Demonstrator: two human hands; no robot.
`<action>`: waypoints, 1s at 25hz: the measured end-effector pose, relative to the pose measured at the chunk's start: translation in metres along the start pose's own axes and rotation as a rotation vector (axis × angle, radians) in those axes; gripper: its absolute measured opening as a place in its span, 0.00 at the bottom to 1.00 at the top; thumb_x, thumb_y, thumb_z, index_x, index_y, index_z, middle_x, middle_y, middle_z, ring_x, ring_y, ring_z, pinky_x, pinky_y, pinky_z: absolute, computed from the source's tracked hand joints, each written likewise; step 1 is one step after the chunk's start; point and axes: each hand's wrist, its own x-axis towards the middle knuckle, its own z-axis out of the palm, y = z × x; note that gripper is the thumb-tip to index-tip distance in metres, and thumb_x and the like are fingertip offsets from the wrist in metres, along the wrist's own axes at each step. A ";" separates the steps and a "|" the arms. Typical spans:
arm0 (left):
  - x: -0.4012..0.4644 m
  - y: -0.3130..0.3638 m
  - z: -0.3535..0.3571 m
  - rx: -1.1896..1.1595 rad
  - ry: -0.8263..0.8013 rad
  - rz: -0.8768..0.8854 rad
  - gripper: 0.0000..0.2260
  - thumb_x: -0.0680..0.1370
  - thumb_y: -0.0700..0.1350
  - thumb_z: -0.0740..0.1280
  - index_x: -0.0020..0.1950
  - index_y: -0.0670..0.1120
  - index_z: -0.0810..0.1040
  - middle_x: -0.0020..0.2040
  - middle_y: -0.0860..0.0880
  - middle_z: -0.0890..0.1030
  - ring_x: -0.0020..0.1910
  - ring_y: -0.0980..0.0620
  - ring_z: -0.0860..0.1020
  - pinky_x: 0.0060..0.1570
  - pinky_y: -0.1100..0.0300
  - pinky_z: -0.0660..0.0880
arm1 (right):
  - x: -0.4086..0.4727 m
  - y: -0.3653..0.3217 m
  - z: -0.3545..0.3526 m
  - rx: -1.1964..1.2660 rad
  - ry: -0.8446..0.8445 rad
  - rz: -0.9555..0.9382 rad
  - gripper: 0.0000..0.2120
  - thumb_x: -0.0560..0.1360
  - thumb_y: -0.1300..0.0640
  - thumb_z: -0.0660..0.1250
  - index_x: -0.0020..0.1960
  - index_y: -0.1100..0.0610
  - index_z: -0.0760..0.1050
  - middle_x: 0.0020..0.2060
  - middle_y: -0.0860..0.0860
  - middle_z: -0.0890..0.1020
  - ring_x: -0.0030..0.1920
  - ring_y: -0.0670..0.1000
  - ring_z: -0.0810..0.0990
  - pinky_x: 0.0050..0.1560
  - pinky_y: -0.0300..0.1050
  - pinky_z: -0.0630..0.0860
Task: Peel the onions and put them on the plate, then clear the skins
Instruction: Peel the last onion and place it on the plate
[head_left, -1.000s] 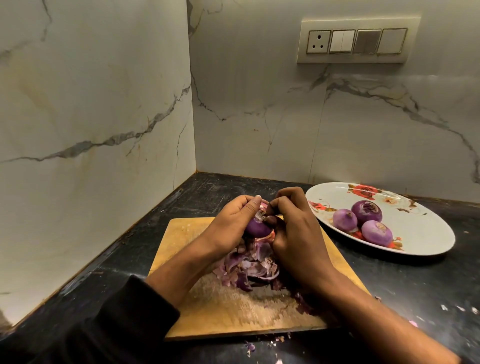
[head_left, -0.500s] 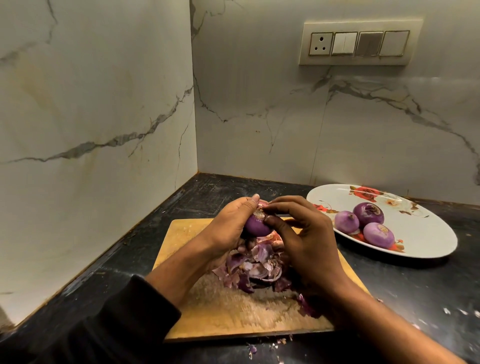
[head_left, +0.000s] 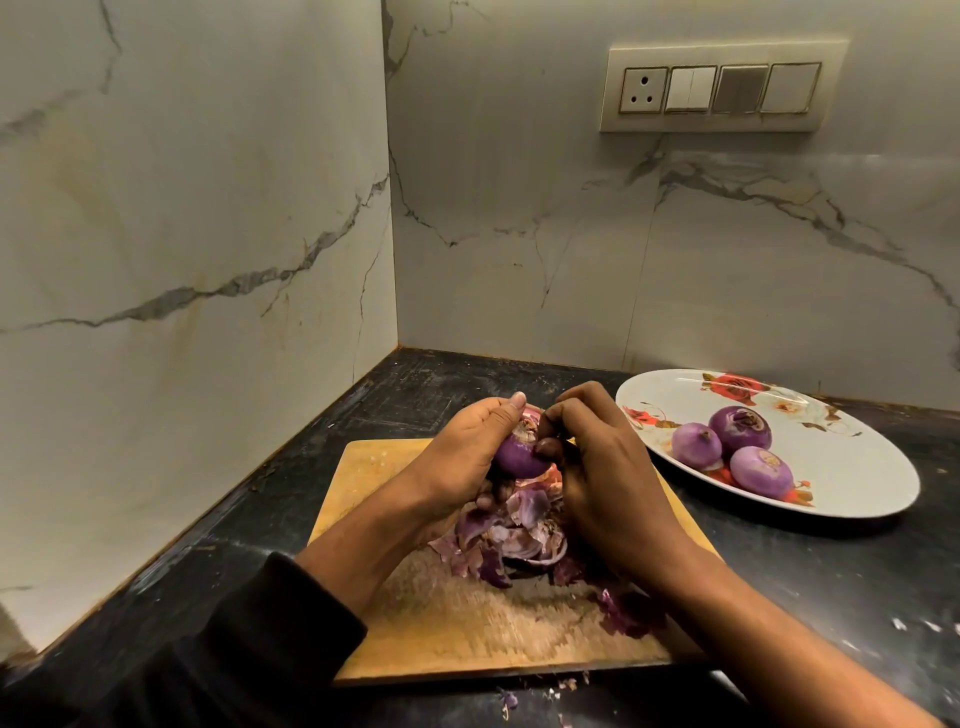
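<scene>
While the onion (head_left: 517, 457) sits up off the cutting board (head_left: 447, 629), cupped in the left hand (head_left: 457, 467), the right hand (head_left: 597, 467) has its fingertips pinched at the top end, where dry skin looks like it's hanging on. Both hands are curled tight around it, so not much of the onion shows. Best bet here is probably to keep the left hand steady and roll the onion a bit, letting the right peel downward in strips instead of picking off crumbs. The pile of skins (head_left: 514, 535) is right underneath on the board, so scraps should drop there. Three peeled onions (head_left: 732, 447) are already on the plate (head_left: 857, 467), just to the right on the dark surface (head_left: 831, 582), with a few stray flakes (head_left: 509, 699) near the front edge to grab later.
</scene>
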 end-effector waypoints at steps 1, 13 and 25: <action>-0.001 0.001 0.000 -0.016 -0.002 -0.003 0.22 0.84 0.54 0.57 0.63 0.34 0.70 0.44 0.36 0.76 0.24 0.52 0.71 0.17 0.65 0.66 | 0.000 -0.001 0.000 -0.001 -0.005 -0.002 0.15 0.74 0.71 0.66 0.46 0.51 0.68 0.47 0.46 0.70 0.44 0.46 0.70 0.41 0.33 0.69; 0.003 0.005 -0.011 -0.251 0.091 -0.036 0.18 0.84 0.55 0.56 0.58 0.40 0.73 0.31 0.49 0.81 0.25 0.55 0.69 0.20 0.67 0.62 | -0.007 -0.006 -0.002 0.023 0.027 -0.031 0.08 0.74 0.70 0.69 0.48 0.58 0.76 0.48 0.47 0.75 0.46 0.47 0.75 0.41 0.43 0.77; 0.007 0.001 -0.014 -0.127 0.117 -0.015 0.17 0.83 0.56 0.59 0.61 0.44 0.73 0.47 0.38 0.81 0.30 0.50 0.77 0.27 0.62 0.69 | -0.009 0.000 -0.005 0.141 0.091 0.010 0.11 0.73 0.61 0.75 0.55 0.54 0.81 0.49 0.44 0.82 0.51 0.40 0.79 0.49 0.30 0.75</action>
